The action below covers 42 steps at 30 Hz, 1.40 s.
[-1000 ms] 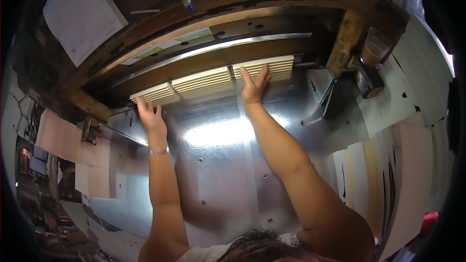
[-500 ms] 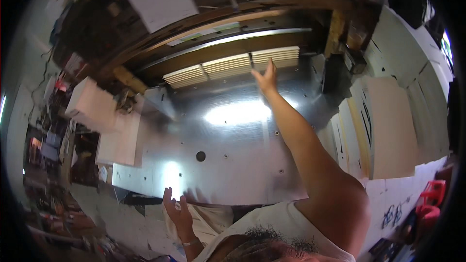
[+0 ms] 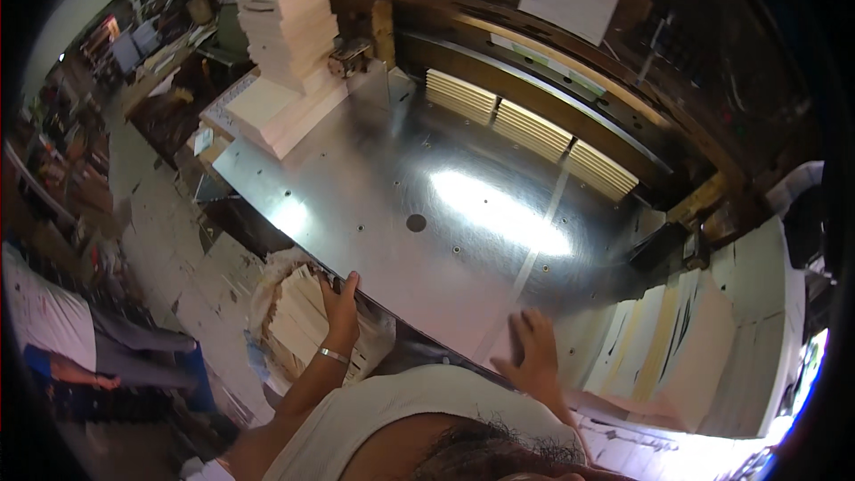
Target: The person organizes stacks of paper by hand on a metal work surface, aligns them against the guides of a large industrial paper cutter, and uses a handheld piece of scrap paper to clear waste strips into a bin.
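Observation:
My left hand (image 3: 341, 310), with a metal band at the wrist, is at the front edge of a shiny metal table (image 3: 383, 258). Its fingers and thumb are apart and I see nothing held in it. Over the table's near right part is my right hand (image 3: 534, 352), fingers spread and holding nothing. Across the table, three ribbed pale blocks that look like paper stacks (image 3: 532, 127) sit in a row along the back, below a metal bar (image 3: 570, 103). Both hands are well apart from them.
A tall paper stack (image 3: 289, 40) stands on the table's left wing. More stacked sheets (image 3: 655, 338) are at the right. Below the front edge, by my left hand, is a sack of paper strips (image 3: 303, 316). Another person (image 3: 53, 321) is at the far left.
My right hand has drawn back from the blocks at the rear to the table's near side. My left hand is now at the front edge. The view has turned left.

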Tool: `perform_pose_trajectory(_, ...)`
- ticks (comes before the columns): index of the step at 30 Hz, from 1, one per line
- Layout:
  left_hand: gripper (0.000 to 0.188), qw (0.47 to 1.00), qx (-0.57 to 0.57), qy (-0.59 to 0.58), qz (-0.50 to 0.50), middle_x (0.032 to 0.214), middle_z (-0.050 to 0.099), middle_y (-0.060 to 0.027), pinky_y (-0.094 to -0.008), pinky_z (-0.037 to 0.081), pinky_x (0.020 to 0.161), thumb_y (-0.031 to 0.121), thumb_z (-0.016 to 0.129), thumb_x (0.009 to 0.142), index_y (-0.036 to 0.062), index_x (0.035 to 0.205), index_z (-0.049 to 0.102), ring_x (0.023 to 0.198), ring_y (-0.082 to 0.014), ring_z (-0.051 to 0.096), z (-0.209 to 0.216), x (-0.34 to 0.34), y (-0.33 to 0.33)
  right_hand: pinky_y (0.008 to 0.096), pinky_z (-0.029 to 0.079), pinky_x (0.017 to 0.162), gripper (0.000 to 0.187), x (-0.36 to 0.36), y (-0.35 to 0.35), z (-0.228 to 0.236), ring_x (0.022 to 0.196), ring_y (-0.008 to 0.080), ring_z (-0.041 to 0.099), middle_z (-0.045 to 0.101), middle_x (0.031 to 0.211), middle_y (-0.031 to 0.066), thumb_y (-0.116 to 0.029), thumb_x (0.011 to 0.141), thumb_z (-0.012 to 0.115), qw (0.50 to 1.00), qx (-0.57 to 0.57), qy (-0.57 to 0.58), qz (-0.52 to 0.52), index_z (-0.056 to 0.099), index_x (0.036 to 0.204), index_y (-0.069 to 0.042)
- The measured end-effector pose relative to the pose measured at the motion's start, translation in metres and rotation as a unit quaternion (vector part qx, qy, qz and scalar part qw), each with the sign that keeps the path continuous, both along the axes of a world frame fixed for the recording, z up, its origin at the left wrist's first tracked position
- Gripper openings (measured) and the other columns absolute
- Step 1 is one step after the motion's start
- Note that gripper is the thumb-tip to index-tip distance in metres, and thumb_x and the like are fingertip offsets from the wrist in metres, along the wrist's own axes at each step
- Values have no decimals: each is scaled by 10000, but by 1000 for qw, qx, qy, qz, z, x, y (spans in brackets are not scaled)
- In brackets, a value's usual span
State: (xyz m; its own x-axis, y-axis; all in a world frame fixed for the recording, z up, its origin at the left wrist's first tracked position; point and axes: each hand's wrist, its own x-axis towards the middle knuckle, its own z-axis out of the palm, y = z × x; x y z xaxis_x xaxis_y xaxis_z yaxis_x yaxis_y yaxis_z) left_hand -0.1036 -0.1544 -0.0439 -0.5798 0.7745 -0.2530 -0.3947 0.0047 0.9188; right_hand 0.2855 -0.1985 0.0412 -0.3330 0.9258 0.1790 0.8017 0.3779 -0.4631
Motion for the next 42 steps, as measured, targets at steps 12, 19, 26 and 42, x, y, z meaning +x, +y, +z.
perform_pose_trajectory(12, 1034, 998, -44, 3, 43, 1617, 270, -176, -394, 326, 1201, 203, 850, 858, 24, 1614, 168, 1477, -288, 330, -3, 3, -5, 638, 180, 1233, 927, 37, -70, -14, 1484, 453, 317, 374, 1586, 244, -364, 719, 834, 984, -22, -170, -45, 466, 1535, -122)
perform_pose_trajectory(19, 977, 998, -56, 29, 20, 1533, 428, -185, -384, 359, 1165, 223, 838, 857, -3, 1595, 239, 1411, -270, 423, 8, -2, -7, 663, 178, 1226, 811, 35, -76, -31, 1493, 447, 308, 366, 1603, 215, -382, 814, 729, 971, 9, -230, -61, 460, 1544, -152)
perform_pose_trajectory(26, 976, 998, -54, 24, 16, 1588, 364, -199, -391, 315, 1204, 213, 838, 857, -3, 1598, 240, 1485, -301, 349, -1, -7, -9, 652, 165, 1239, 854, 31, -75, -22, 1501, 437, 304, 365, 1611, 200, -348, 777, 776, 976, -24, -203, -68, 459, 1548, -160)
perform_pose_trajectory(42, 973, 996, -85, 28, 13, 1618, 312, -202, -403, 289, 1224, 239, 826, 870, 8, 1601, 228, 1520, -313, 296, 6, -6, -8, 644, 140, 1245, 834, 28, -75, -19, 1506, 431, 292, 360, 1613, 192, -418, 809, 728, 973, -30, -216, -75, 454, 1553, -160)
